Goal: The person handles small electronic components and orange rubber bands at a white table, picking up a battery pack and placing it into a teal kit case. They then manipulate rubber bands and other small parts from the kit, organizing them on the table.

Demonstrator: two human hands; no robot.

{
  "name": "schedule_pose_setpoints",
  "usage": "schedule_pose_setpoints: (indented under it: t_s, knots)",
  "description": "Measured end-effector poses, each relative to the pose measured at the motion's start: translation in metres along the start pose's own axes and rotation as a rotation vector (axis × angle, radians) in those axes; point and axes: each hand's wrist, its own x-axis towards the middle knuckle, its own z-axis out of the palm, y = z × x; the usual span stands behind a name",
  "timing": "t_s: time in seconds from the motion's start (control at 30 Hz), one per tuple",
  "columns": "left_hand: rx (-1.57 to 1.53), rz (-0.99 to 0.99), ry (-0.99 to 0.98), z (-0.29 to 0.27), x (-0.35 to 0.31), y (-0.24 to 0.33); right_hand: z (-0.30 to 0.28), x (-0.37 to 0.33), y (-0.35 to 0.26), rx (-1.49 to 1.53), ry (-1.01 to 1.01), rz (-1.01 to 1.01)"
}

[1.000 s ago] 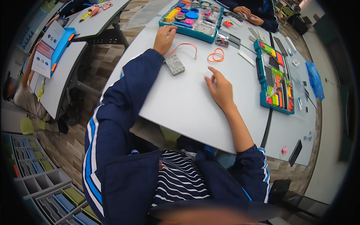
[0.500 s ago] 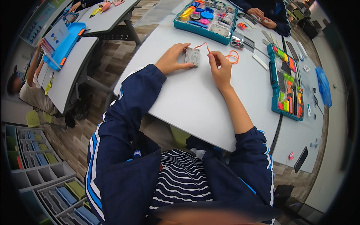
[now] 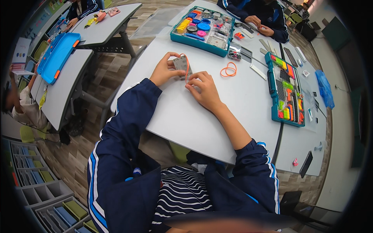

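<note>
My left hand [image 3: 163,71] grips a small flat grey box [image 3: 180,65] by its edges, tilted just above the white table. A thin orange band [image 3: 188,66] loops over the box's top edge and runs down across its face. The lower end of that band is pinched between the fingertips of my right hand [image 3: 205,89], close below the box. To the right, a second orange band [image 3: 228,70] lies in a loose coil on the table, apart from both hands.
Beyond my hands stands an open teal case [image 3: 202,47] of coloured parts. Another teal case [image 3: 280,103] lies open on the right, near grey strips and a blue plastic bag [image 3: 324,89]. Across the table sits a person, hands [image 3: 259,25] together. A blue tray [image 3: 58,62] rests on the left table.
The grey box has tilted in my left hand. My right hand has moved left and down beside it, bringing the band across the box's face. The whole view has shifted slightly.
</note>
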Motion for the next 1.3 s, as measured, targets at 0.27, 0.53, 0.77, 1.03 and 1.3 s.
schedule_pose_setpoints:
  t_s: [0.27,0.53,0.77,1.03,1.3]
  knots:
    - [-0.623,-0.142,-0.040,0.005,-0.001,0.007,0.002,-0.003,0.007,0.278,0.061,0.400]
    - [-0.721,-0.213,-0.180,0.007,0.000,-0.009,0.004,-0.003,0.017,0.723,-0.079,0.496]
    - [-0.586,-0.193,-0.341,0.005,-0.004,0.005,-0.007,-0.002,0.026,0.887,-0.076,0.591]
    - [-0.300,-0.107,-0.155,0.020,-0.010,0.013,-0.001,-0.005,0.028,0.905,-0.052,0.617]
    - [-0.284,-0.062,-0.148,0.028,-0.011,0.010,-0.008,-0.004,0.032,0.998,-0.180,0.604]
